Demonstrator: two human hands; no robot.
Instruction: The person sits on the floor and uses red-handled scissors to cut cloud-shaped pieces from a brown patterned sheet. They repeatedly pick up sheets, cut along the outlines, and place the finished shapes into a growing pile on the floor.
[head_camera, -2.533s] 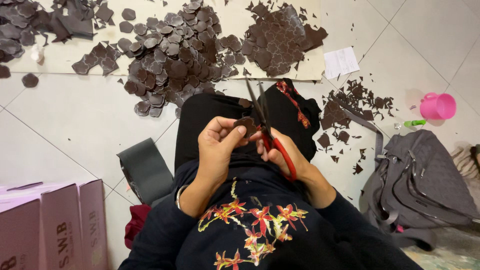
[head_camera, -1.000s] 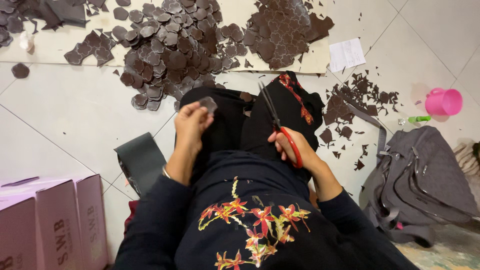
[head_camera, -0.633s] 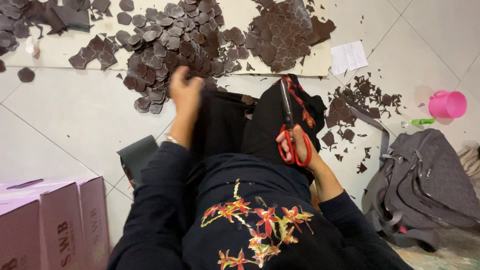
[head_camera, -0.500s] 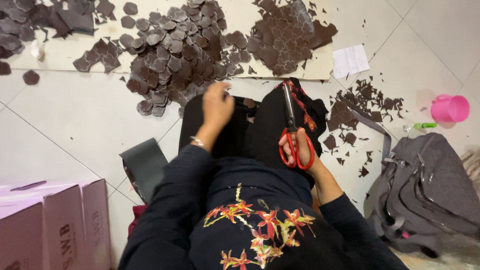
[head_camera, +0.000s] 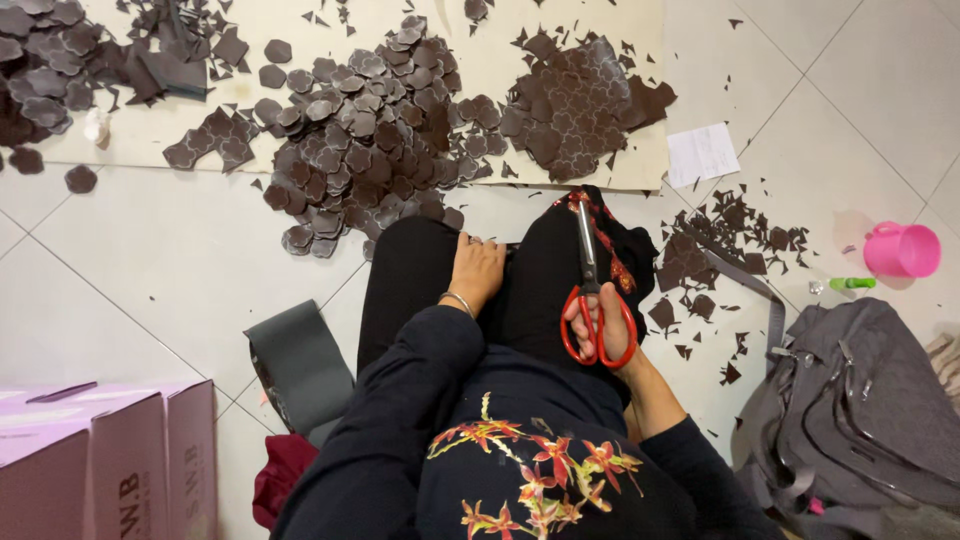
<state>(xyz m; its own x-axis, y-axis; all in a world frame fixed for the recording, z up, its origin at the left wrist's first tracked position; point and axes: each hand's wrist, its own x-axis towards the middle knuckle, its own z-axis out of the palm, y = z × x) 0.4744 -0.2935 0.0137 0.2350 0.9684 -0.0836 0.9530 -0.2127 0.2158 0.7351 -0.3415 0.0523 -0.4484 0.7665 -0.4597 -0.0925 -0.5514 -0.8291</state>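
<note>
I sit on a tiled floor with my legs in black trousers stretched forward. My right hand (head_camera: 600, 325) grips red-handled scissors (head_camera: 592, 290), blades together and pointing away from me, resting on my right thigh. My left hand (head_camera: 476, 275) lies on my lap between the thighs, fingers curled, with a thin bangle on the wrist; whether it holds anything I cannot tell. Just beyond my knees spreads a heap of dark brown cut-out pieces (head_camera: 360, 150) on a pale sheet (head_camera: 480, 60). A bigger uncut patterned brown sheet (head_camera: 585, 105) lies to the right of that heap.
Brown offcuts (head_camera: 735, 245) litter the tiles to my right, near a white paper slip (head_camera: 702, 153) and a pink cup (head_camera: 902, 250). A grey backpack (head_camera: 860, 410) sits at lower right. A grey roll of material (head_camera: 300, 365) and pink boxes (head_camera: 95, 460) are at left.
My left hand held a cut piece, reached forward to the heap, and came back to my lap. The right hand lowered the scissors onto my thigh.
</note>
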